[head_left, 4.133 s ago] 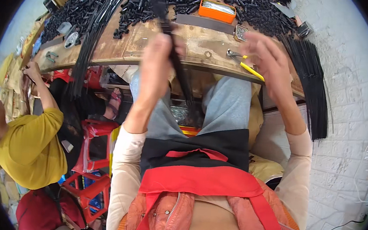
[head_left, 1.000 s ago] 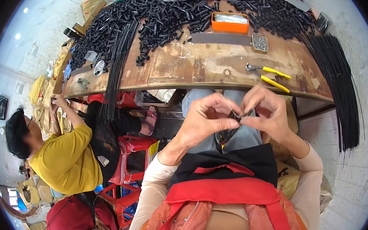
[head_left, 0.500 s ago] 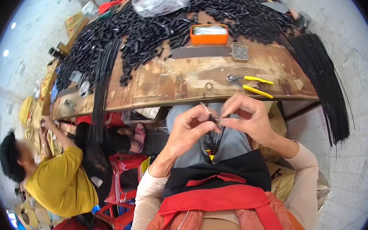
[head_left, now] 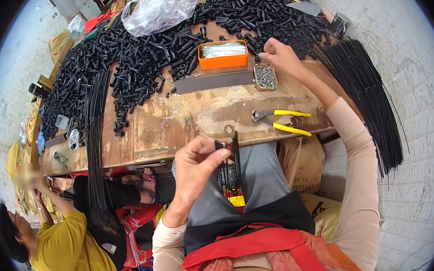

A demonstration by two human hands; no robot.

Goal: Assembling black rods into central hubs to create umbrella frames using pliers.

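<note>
My left hand (head_left: 197,164) is above my lap, near the table's front edge. Thumb and fingers pinch a small black piece (head_left: 221,146) from which a thin pale rod sticks out. Long thin black strips (head_left: 230,175) hang just below and beside it; how they join is unclear. My right hand (head_left: 284,60) is stretched far over the table at the edge of the heap of black tubular parts (head_left: 252,8). Its fingers are bent together, and what they hold, if anything, is too small to make out. A small tray of metal bits (head_left: 266,78) lies just below that hand.
An orange box (head_left: 223,63) of thin white rods stands beside a dark flat bar (head_left: 213,82). Yellow-handled cutting pliers (head_left: 282,121) lie near the front edge. Bundles of black strips (head_left: 366,91) overhang the right and left. A person in yellow (head_left: 68,243) sits at left.
My right hand has left the small piece and moved up and away to the black heap. My left hand stays pinched on the piece, slightly lower and further left. The view has shifted.
</note>
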